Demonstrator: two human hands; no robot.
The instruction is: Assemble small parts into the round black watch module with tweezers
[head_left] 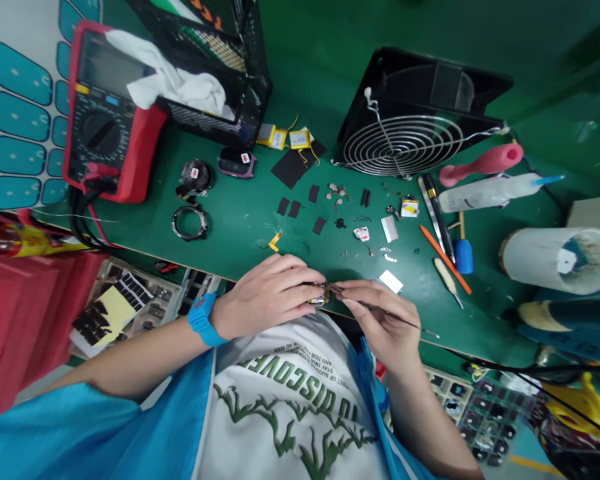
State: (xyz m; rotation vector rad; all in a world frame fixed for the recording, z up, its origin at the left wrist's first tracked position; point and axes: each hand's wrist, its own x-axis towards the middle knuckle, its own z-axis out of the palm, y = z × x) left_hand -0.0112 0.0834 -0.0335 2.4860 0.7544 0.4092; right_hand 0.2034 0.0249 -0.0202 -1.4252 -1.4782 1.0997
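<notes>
At the table's front edge, my left hand (275, 290) is closed around a small round electronic part (321, 299), partly hidden by the fingers, with yellow and metallic bits showing. My right hand (383, 317) pinches a thin, dark metal pick (400, 318); one end lies at the round part and the other points out to the right. Just beyond the left hand is a small yellow flex piece (275, 242). A white rectangle (391, 281) lies beyond the right hand.
Small parts, black pads (313, 193) and battery cells (300, 139) are spread over the green table. A multimeter (100, 127) and watch ring (189, 223) are left; a fan (405, 143), a bottle (490, 193), an orange stick (445, 259) and a white cup (535, 260) are right.
</notes>
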